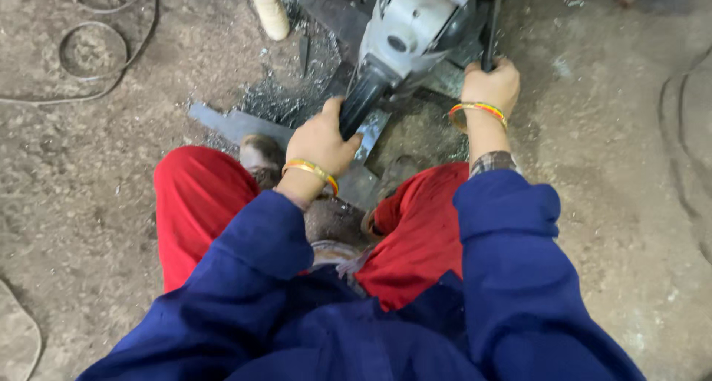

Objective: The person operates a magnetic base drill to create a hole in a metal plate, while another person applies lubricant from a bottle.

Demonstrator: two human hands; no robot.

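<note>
Fingers of the left hand [320, 140] wrap the black rear grip of a heavy grey angle grinder [411, 25]; the right hand [491, 84] clenches its thin black side handle [490, 32]. Both wrists wear orange-and-yellow bangles. Beneath the grinder, far of the red-trousered knees, lies a flat steel plate [237, 123] amid glittering filings on gritty earth.

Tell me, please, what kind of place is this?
Probably a metal workshop floor: a large grey power tool held by the left hand and right hand, flat metal pieces, and cables on dusty ground.
</note>
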